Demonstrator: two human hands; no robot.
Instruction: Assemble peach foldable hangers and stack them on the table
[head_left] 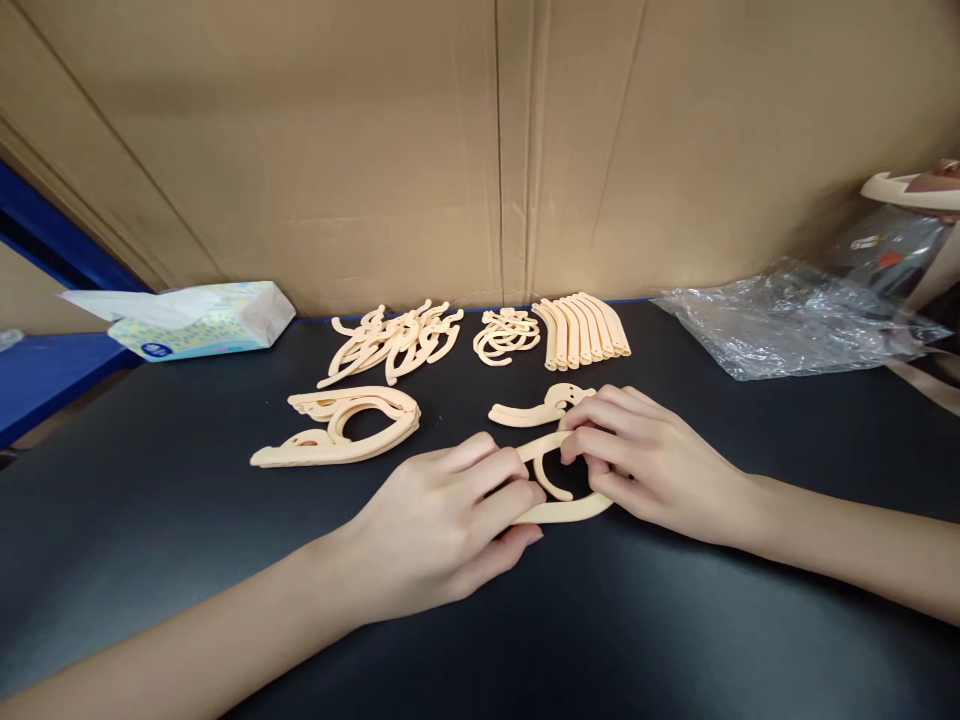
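Observation:
A beige plastic folding hanger [561,513] lies low over the black table between my hands. My left hand [450,515] is closed on its left end, the fingers bent over it. My right hand [652,455] grips the rounded right end, with fingertips pressed at the inner edge. A thin curved hook piece [546,478] shows inside the loop. The ends under my fingers are hidden. Just beyond my right hand lies a loose hanger piece [521,414], a curved arm with a rounded head. To the left rest folded hangers [307,455], stacked together.
Along the back of the table [187,520] lie a pile of hanger arms [397,345], a small heap of curved hooks [504,335] and a row of curved arms [585,332]. A tissue pack [217,318] sits back left, clear plastic bags [780,320] back right. Cardboard [337,150] stands behind.

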